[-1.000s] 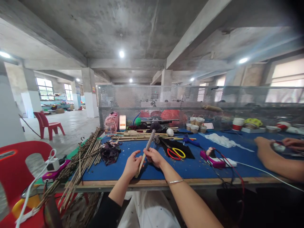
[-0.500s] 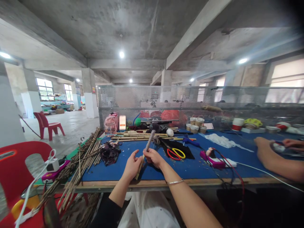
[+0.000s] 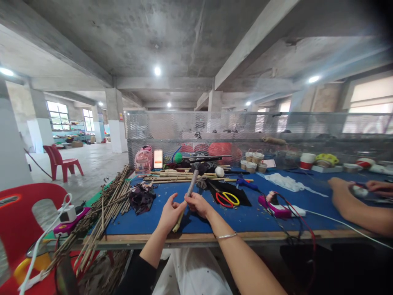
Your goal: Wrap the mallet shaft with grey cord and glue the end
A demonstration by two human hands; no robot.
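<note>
A pale bamboo stick (image 3: 177, 225), its upper length wrapped in greyish fabric, slants up and away from me over the table's front edge. My left hand (image 3: 170, 211) is closed on its lower part, thumb along the stick. Just above, my right hand (image 3: 198, 204) pinches the wrapped part between thumb and fingers. To the right, scissors (image 3: 227, 199) with red and yellow handles lie on black cloth (image 3: 245, 199). A bunched dark cloth (image 3: 142, 199) lies left of my hands.
Dry twigs (image 3: 107, 209) pile along the left edge, near a purple power strip (image 3: 69, 224). Bamboo sticks (image 3: 172, 178) and a white ball (image 3: 219, 171) lie behind. Another purple strip (image 3: 278, 208), a glue gun (image 3: 247, 183) and another person's arm (image 3: 353, 209) are to the right.
The stick has turned or tilted slightly in my hands, its wrapped top shifting a little left and down. Both hands keep almost the same place.
</note>
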